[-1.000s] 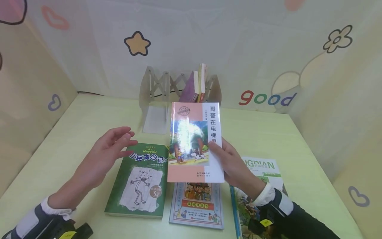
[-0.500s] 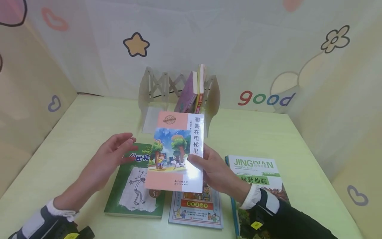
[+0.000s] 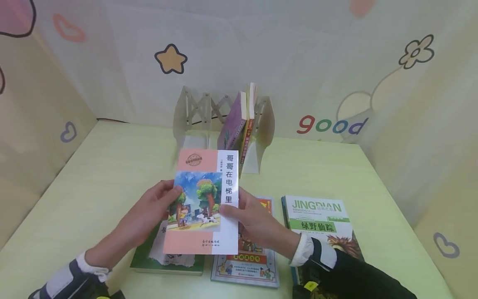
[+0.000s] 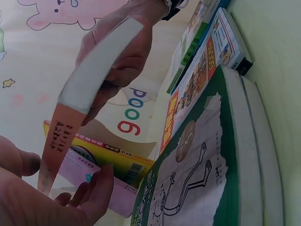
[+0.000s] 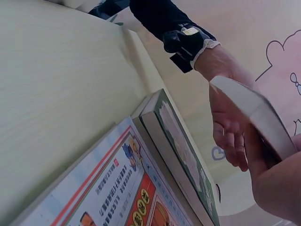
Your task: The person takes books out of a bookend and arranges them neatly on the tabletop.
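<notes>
Left backdrop: printed cloth; a purple heart outline (image 3: 68, 131) low on the side panel, a yellow star (image 3: 171, 59) on the far panel.
Left hand (image 3: 145, 212): thumb and fingers spread astride the left edge of the pink-and-white book, thumb on the front-cover side, fingers on the back-cover side. The left wrist view shows a gap between the fingers and the back cover; firm contact of the thumb cannot be told.
Green book (image 3: 168, 262): flat on the surface (image 3: 381, 232), near left, partly covered from view by the left hand and the pink-and-white book.
Pink-and-white book (image 3: 198, 203): raised above the surface between both hands, front cover toward the head camera, near side of the rack.
Rack (image 3: 266, 124): folding type with crossed links, standing at far centre against the backdrop.
Rack contents: purple book (image 3: 233, 122), leaning, and yellow book (image 3: 247, 133) just to its right; both toward the right end panel.
Blue-bordered book (image 3: 246, 270): flat on the surface, near centre, partly beneath the right hand in view.
Right hand (image 3: 261, 220): holds the pink-and-white book by its right edge, thumb on the front cover, fingers behind.
White-and-green book (image 3: 317, 226): flat, near right, lower part hidden by the right sleeve (image 3: 366, 270).
Right backdrop: coloured lettering "good" (image 3: 332, 125).
</notes>
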Tool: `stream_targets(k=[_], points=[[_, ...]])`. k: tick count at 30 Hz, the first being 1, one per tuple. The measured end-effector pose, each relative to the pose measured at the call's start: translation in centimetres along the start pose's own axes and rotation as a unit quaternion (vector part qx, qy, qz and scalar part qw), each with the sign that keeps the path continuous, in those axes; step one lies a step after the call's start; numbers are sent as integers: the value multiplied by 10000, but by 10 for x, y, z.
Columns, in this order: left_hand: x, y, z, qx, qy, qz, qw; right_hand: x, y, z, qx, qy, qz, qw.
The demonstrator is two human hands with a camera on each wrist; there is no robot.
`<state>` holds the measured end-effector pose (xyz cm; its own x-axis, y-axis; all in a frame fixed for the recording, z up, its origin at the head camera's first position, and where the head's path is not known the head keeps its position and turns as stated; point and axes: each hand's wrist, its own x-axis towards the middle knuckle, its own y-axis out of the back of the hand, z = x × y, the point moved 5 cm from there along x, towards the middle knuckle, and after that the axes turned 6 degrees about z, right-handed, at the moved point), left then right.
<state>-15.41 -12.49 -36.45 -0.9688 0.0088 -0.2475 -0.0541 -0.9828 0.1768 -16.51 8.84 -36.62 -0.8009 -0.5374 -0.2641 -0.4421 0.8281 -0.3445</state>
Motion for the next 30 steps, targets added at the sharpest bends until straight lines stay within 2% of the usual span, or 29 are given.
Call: stream_targets(k=[3, 11, 19, 25, 30], points=[[0, -3, -2, -84, 69, -44, 9999, 2, -5, 1, 7, 49, -82, 10000], [1, -5, -9, -358, 226, -67, 9991, 4, -12, 8, -309, 23, 61, 9995], [-1, -2, -15, -554, 206, -150, 9981, 6, -19, 12, -1002, -120, 106, 9948], [-4, 2, -15, -516, 228, -119, 9983, 5, -22, 13, -1650, -425, 105, 9853], [-7, 7, -14, -364, 230, 22, 9991, 5, -22, 13, -2135, -473, 60, 9758]])
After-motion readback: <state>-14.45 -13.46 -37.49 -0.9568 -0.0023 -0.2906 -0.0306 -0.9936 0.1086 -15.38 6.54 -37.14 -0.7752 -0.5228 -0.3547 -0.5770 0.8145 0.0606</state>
